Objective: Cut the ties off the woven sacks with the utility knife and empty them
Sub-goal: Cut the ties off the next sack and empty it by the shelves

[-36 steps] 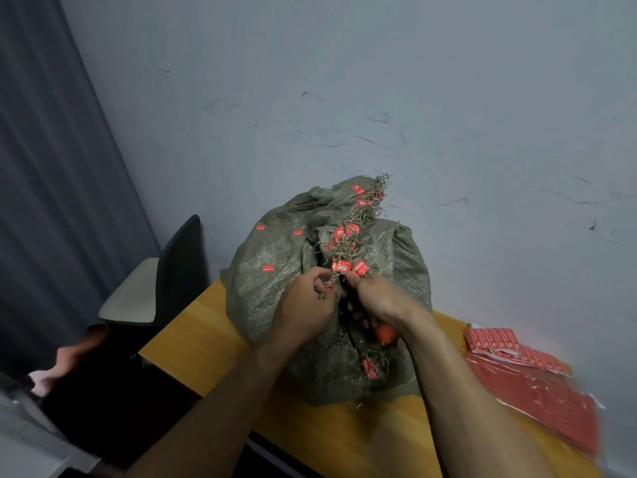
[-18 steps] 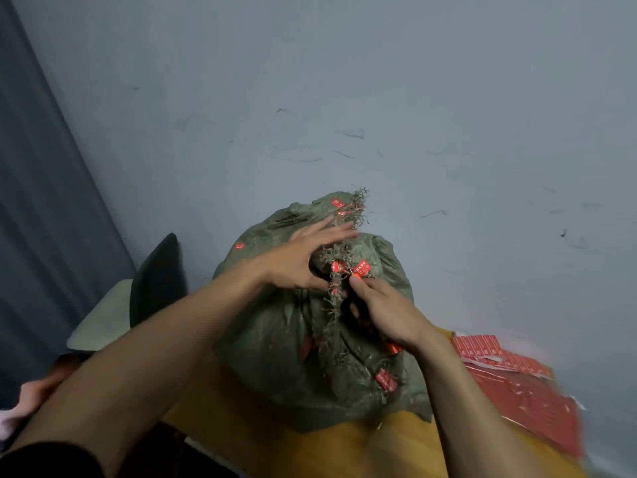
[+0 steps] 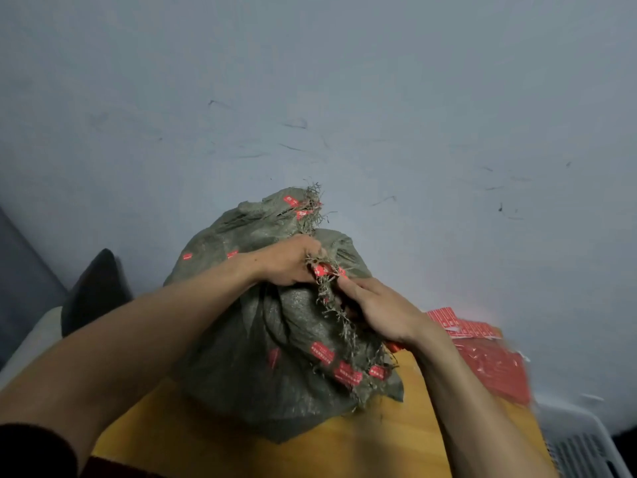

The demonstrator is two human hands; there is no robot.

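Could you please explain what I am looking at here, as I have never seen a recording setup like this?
There is no machine here. A person wears a camera on the head, so the single view looks forward and down over both bare arms. A green woven sack stands on a yellow table against a wall. Red tags sit along its frayed seam. The left hand grips the gathered fabric near the top. The right hand meets the seam from the other side. The orange tip under its palm appears to be the utility knife. Red packets lie on the table to the right, and a dark chair stands at the left.
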